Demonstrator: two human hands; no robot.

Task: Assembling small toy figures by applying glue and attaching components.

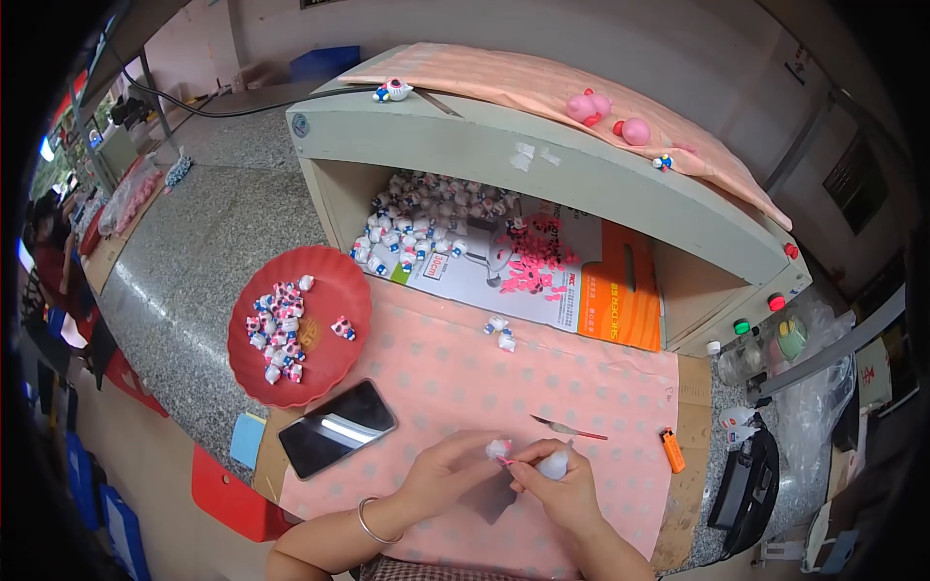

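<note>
Left hand is pinching a tiny white figurine between its fingertips, just above the pink cloth at the near edge of the surface. Right hand is closed around a small white bottle, its tip right up against the figurine where there's a bit of pink. Looks like glue or paint going on, can't tell which.

Main worry, I'd say: the grip on the figurine is only fingertips, so a hard squeeze on the bottle could blob too much out onto fingers or cloth, or nudge the piece loose so it drops.

Further out, tweezers and an orange lighter sit just past the hands. An elbow swing could also catch the phone or the red plate of finished figures.
</note>
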